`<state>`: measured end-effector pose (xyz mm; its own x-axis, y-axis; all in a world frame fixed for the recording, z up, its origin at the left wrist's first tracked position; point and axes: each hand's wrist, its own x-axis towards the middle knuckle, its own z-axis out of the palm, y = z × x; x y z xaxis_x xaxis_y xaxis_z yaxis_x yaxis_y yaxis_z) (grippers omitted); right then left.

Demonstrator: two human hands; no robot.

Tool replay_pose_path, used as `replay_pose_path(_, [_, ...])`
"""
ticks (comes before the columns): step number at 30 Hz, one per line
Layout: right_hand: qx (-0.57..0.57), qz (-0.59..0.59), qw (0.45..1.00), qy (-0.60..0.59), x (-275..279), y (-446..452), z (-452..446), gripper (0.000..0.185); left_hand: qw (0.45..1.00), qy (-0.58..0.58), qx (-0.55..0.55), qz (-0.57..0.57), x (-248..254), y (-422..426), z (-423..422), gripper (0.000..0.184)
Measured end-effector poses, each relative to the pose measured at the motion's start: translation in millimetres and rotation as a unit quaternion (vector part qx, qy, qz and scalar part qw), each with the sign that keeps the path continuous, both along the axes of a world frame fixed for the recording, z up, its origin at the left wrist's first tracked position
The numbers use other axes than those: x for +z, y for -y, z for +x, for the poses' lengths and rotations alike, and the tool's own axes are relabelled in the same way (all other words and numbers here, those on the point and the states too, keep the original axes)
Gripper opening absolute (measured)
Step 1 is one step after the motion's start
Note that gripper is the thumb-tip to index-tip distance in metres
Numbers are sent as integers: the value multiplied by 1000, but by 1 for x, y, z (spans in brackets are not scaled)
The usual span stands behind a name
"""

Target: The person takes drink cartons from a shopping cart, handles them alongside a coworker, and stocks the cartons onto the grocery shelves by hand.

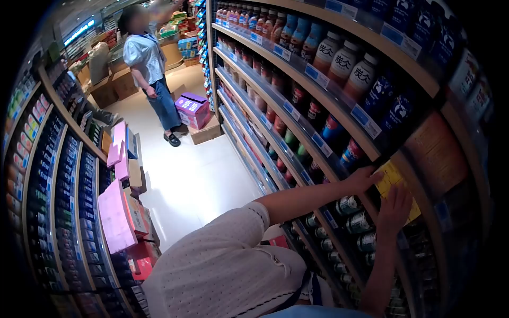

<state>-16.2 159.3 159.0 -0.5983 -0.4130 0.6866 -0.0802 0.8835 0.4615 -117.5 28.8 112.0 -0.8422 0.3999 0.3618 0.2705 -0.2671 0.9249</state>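
A yellow package [389, 172] with dark print is at the shelf edge on the right, partly covered by my hands. My left hand [363, 180] reaches across from the left and has its fingers closed at the package's left edge. Coming up from below, my right hand [395, 206] holds the package's front, with bent fingers against it. Dark cans with green and white labels [366, 238] lie in the shelf just below my hands. The far side of the package is hidden.
Bottles [339, 61] and cans fill the tall right shelves. Pink panels and boxes [114, 217] stand along the left shelf. Up the aisle, a person [146, 58] in a light blue top stands beside a purple box [192, 110] on a brown carton [205, 132].
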Motion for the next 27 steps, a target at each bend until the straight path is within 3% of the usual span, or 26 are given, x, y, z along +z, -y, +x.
replay_pose_path(4, [-8,-17,999,33,1,-3,-3,45,996,-15,-33,-77,12,7,-6,55])
replay_pose_path(8, [20,-23,999,23,-1,-11,-8,40,984,-150,-28,-89,-6,13,-11,66])
replay_pose_path(12, [48,-13,999,1,-1,-16,-10,40,979,-197,4,-48,-25,1,-19,71])
replay_pose_path(19, [33,-48,998,-27,-6,-18,3,45,976,-162,54,-135,-13,5,-11,65])
replay_pose_path(21, [-5,-158,976,-147,-12,-19,17,50,973,-177,70,-134,-26,-4,-15,62])
replay_pose_path(23, [-83,-216,937,-261,-26,-32,43,58,970,-119,47,-207,-9,5,-7,56])
replay_pose_path(24, [-98,-292,915,-262,-33,-35,45,63,969,-127,68,-202,-5,9,-4,53])
replay_pose_path(25, [-32,-439,867,-234,-56,-51,41,66,978,-65,37,-195,-1,7,-1,49])
replay_pose_path(26, [10,-575,802,-159,-47,-41,47,67,982,-122,58,-133,-3,5,-2,45])
replay_pose_path(27, [7,-630,772,-79,-36,-31,51,68,987,-125,50,-88,-15,-2,-11,42])
